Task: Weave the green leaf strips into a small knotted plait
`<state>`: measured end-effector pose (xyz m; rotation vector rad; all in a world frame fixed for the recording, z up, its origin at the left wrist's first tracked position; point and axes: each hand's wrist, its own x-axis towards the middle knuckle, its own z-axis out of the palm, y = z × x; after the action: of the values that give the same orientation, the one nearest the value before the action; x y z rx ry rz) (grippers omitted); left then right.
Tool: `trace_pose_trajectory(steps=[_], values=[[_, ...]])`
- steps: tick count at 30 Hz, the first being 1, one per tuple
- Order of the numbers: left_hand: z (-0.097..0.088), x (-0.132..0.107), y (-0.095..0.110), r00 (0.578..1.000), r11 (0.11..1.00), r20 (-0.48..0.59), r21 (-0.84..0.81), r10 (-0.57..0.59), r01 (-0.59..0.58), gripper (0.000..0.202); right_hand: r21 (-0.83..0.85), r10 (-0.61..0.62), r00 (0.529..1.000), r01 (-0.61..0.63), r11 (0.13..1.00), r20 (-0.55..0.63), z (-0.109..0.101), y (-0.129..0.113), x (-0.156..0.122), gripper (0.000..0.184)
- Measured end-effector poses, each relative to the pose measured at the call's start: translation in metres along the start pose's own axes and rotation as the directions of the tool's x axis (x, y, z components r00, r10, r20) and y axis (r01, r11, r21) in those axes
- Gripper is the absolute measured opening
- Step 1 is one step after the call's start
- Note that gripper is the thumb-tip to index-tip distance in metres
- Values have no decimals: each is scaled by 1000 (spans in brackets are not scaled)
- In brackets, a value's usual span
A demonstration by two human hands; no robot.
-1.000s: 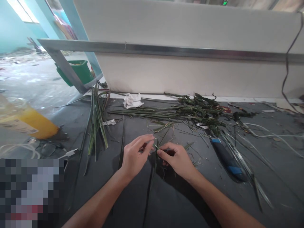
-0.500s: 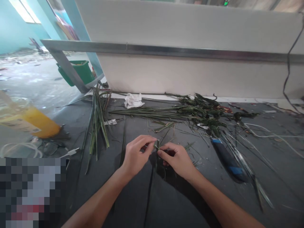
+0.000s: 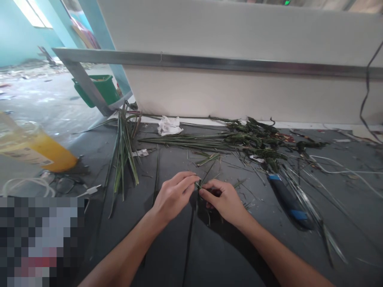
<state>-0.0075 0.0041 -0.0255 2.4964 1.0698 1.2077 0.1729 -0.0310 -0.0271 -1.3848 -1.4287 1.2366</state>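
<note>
Pinching frond (image 3: 198, 185): L-hand (image 3: 173, 196), R-hand (image 3: 225, 201); tip hidden.

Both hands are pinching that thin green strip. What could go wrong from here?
1. The green strip, pinched at one small spot between the left hand and right hand, may tear or slip.
2. The blue-handled tool lies near the right forearm; a sideways sweep could knock it.

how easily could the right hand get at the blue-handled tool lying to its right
Probably yes: the blue-handled tool lies just right of the right hand with only thin stems draped over it, though that hand is busy pinching a leaf strip.
</note>
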Motion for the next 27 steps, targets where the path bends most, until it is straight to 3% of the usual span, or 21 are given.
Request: trace_pose_trajectory(steps=[21,27], values=[[0,-2,-2,998,995,-17,84,56,-55,23,4,7,1000,-7,1000,-2,1,3,1,18],[3,-2,-1,999,999,-15,23,-33,33,23,11,26,1000,-26,1000,-12,2,4,1,17]])
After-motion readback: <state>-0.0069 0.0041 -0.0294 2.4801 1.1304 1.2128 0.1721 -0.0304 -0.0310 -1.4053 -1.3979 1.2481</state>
